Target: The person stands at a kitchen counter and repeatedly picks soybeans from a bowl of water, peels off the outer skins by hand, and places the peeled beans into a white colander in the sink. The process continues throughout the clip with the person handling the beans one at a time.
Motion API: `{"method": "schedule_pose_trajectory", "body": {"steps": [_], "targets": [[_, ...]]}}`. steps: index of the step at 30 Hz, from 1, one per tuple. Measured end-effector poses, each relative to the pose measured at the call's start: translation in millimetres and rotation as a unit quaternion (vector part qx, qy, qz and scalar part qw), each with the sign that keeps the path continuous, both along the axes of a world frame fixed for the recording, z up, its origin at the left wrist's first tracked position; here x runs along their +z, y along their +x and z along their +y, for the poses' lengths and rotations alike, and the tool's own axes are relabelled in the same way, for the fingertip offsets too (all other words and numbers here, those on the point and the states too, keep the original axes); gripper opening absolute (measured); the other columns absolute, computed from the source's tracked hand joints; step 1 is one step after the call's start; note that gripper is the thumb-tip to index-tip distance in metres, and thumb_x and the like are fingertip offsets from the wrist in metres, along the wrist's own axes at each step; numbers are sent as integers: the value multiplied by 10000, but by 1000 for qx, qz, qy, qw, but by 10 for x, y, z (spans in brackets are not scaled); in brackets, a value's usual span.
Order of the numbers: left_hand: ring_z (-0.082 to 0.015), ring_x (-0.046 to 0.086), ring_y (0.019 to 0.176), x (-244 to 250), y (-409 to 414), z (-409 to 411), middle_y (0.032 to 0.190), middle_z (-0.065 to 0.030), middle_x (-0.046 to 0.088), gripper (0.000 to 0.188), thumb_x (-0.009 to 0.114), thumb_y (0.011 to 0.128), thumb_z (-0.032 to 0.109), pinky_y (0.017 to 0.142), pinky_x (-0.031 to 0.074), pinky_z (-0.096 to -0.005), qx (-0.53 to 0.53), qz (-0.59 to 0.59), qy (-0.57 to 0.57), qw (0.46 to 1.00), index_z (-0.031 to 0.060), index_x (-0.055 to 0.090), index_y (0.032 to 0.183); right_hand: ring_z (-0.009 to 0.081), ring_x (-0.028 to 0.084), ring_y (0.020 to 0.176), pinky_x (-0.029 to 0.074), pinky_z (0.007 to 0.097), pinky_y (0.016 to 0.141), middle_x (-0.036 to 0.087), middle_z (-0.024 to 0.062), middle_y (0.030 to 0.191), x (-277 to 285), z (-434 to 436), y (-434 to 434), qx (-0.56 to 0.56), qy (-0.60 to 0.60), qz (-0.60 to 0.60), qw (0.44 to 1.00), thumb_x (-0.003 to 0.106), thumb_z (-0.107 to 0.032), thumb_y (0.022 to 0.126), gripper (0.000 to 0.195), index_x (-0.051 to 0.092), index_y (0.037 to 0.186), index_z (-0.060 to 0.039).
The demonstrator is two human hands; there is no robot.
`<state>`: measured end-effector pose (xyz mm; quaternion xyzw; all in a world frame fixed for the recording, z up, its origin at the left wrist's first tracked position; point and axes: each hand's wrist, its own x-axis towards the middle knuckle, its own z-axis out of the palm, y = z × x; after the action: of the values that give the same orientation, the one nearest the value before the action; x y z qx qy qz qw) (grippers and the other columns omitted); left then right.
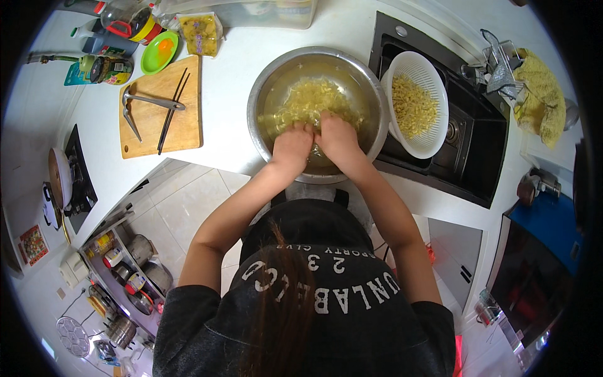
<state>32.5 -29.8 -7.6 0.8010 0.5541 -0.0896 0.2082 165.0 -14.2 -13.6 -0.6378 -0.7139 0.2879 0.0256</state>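
A large stainless steel basin point(318, 53) stands on the white counter in front of me. Water fills part of it, and yellow bean sprouts point(314, 96) lie in the water, mostly towards the far side. My left hand point(293, 145) and my right hand point(335, 134) are both inside the basin at its near side, close together. Their fingers curl down at the near edge of the sprouts; the fingertips are hidden, so what they grip does not show. Right of the basin, a white plastic colander point(441, 101) holds more bean sprouts point(414, 107) over the black sink.
On the left, a wooden cutting board point(191, 127) bears a metal peeler-like tool point(155, 100) and dark chopsticks point(170, 113). Behind it are a green bowl point(150, 60) with egg yolk, a sealed food packet point(199, 35) and several bottles. The black sink point(480, 151) adjoins the colander.
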Motion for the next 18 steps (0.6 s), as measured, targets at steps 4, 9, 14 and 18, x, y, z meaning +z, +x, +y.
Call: {"method": "schedule_pose_trajectory", "body": {"steps": [4,9,14,18], "targets": [[-370,649,846,83,-196,70,907,-204,650,179,551,847,53,756,526,-434,10,-62,-11,998,23,588,1019,379,630,886,503,471,753,643,185,913,-127,68,-45,-9,5,10,1000,653,-123,793,206,555,936,-13],[-381,634,848,238,-427,162,920,-204,662,147,571,868,64,733,506,-436,82,-221,-6,972,34,633,998,367,642,870,496,464,728,659,144,872,20,88,152,1,42,133,990,586,-86,804,55,597,832,-40],[-278,661,749,271,-463,216,804,-162,669,136,596,888,74,686,506,-351,209,-362,-53,907,11,620,1007,182,631,808,494,316,735,670,73,868,228,125,385,-56,-105,358,926,638,-115,846,131,653,948,-33],[-160,648,823,126,-441,247,891,-71,650,199,553,929,59,728,518,-283,292,-512,-191,785,8,578,1120,110,598,804,478,271,713,662,30,881,390,114,438,-101,-179,436,876,659,-136,858,192,656,1011,-20]]}}
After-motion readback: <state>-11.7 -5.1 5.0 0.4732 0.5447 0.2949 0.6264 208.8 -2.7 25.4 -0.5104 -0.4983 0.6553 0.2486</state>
